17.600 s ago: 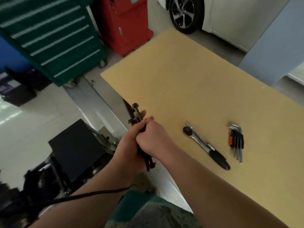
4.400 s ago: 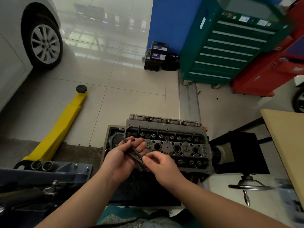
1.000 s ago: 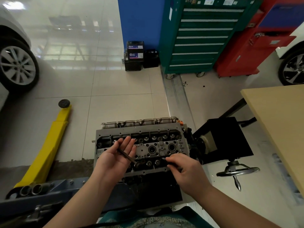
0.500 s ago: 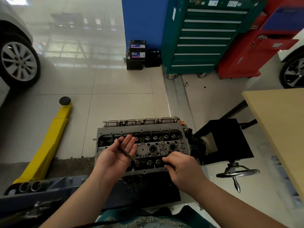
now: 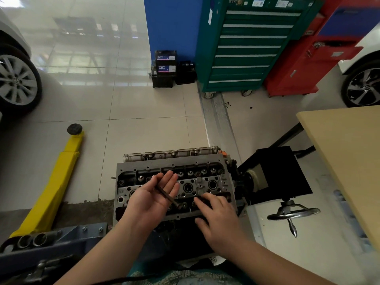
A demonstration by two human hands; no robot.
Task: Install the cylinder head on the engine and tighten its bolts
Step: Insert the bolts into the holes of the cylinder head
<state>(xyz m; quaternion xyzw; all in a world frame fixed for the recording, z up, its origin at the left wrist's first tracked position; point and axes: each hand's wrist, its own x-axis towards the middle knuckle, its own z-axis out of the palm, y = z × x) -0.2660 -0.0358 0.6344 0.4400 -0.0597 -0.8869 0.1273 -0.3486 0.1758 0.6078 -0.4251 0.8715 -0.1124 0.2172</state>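
Note:
The grey cylinder head [image 5: 205, 167] sits on the engine on its stand, low in the middle of the head view. My left hand [image 5: 152, 200] lies palm up over the head's left half, fingers straight. One long dark bolt [image 5: 167, 195] rests across that palm, its head toward me. My right hand [image 5: 218, 214] reaches palm down onto the head's near edge, fingertips on a dark bolt head [image 5: 202, 199] there; how the fingers hold it is hidden.
A black engine stand box [image 5: 281, 171] and a metal handwheel [image 5: 293, 211] are to the right. The tan workbench [image 5: 349, 153] fills the right edge. A yellow lift arm [image 5: 53, 182] lies left. Green tool cabinet [image 5: 246, 44] and red cabinet [image 5: 304, 64] stand behind.
My right hand has moved left and forward along the head's near edge, from near its right end to its middle. My left hand stays palm up with the one bolt on it.

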